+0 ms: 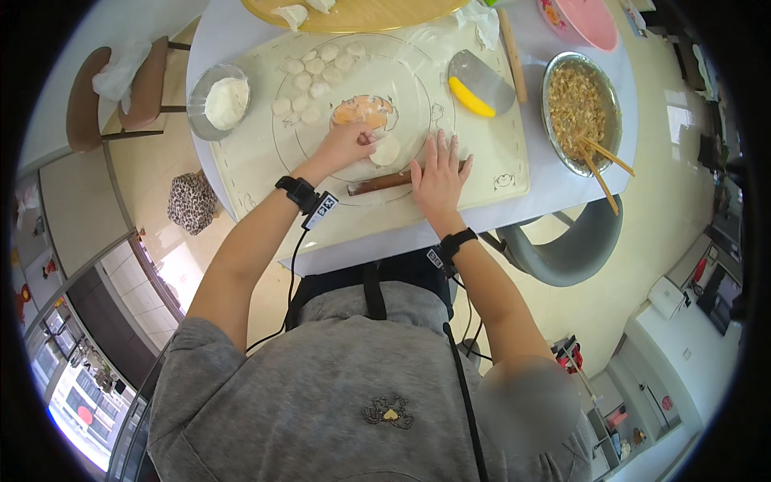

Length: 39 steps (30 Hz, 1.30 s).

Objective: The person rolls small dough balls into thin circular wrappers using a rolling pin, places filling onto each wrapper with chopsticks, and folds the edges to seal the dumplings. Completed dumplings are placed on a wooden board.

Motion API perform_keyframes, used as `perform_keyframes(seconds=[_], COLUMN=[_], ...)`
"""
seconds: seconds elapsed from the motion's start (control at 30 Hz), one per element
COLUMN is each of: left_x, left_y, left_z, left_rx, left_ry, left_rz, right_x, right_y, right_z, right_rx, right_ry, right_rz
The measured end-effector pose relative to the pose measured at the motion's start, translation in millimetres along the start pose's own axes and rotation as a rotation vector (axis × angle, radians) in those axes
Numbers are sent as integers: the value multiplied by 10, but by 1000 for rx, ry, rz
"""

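Note:
My left hand point(350, 144) pinches the left edge of a small round dough wrapper point(385, 150) lying on the printed pastry mat point(482, 169). Under my right hand point(441, 175), palm down with its fingers stretched, lies a dark wooden rolling pin point(379, 183). The pin is just below the wrapper, towards my body. Several small flattened dough discs point(303, 81) lie at the mat's upper left. A dough scraper with a yellow handle point(471, 97) rests at the upper right of the mat.
A glass bowl of flour point(218, 102) stands at the left. On the right are a metal bowl of filling point(581, 114) with chopsticks point(597, 175), a lighter rolling pin point(512, 57) and a pink basin point(587, 24). Dumplings point(293, 16) sit on a yellow tray point(361, 21) at the far side.

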<state>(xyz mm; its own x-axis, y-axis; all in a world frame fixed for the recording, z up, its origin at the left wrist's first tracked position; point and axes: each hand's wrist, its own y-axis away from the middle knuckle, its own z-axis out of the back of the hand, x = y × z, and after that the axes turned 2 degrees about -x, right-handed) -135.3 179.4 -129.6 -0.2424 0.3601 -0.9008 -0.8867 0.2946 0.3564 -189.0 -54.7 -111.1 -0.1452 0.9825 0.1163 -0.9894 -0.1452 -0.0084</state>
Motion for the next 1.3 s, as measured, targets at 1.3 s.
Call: perform_keyframes(seconds=[1.3], left_x=[-236], left_y=[-67], left_z=[180], left_rx=[104], left_ry=[-679], left_rz=[-1], right_x=[163], right_y=[-616], right_z=[-166], right_rx=[-177], right_ry=[-77], right_rz=[74])
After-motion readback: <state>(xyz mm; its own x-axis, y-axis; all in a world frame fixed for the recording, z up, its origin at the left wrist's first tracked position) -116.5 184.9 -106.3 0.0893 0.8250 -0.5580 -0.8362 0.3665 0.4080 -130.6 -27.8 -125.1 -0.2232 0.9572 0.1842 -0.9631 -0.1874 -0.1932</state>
